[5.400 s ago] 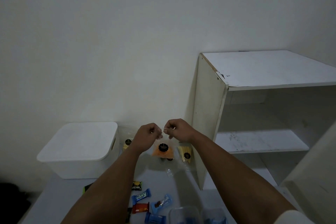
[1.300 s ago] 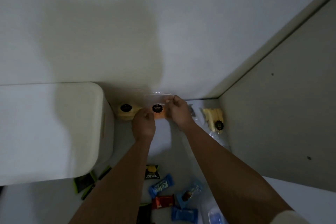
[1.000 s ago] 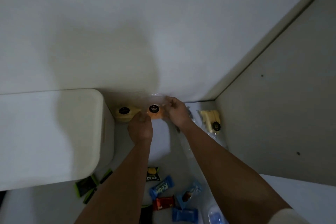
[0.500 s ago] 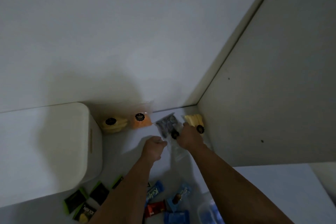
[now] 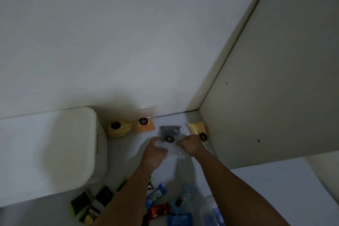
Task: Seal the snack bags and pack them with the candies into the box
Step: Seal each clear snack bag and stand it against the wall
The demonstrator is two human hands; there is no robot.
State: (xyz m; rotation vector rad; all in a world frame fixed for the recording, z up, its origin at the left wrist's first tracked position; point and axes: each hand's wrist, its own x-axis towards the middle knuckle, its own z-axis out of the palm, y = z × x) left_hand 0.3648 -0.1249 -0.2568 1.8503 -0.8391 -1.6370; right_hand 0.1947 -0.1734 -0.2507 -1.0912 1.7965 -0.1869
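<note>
Candies [image 5: 159, 205] lie nearest me in a loose scatter on the table [image 5: 124, 154], blue, red and green-edged wrappers, none yet packed, with a clear tub [image 5: 211, 214] at the bottom edge. Past them my two forearms reach out to the dark bag [image 5: 169, 134], which lies flat between them with its clear open end toward me. My left hand [image 5: 153, 154] rests on that clear part, fingers loosely bent over the film; whether they pinch it I cannot tell. My right hand [image 5: 190, 146] is curled tight, and seems to nip the bag's right edge. I judge the step to be sealing this third bag: next I need both thumbs on the strip, pressing along it end to end. Beyond, the orange bag [image 5: 145, 125] and yellow bag [image 5: 119, 129] lean by the wall, the pale bag [image 5: 198, 130] lies against the cabinet [image 5: 266, 97], and the box [image 5: 49, 152] sits left with its lid on.
</note>
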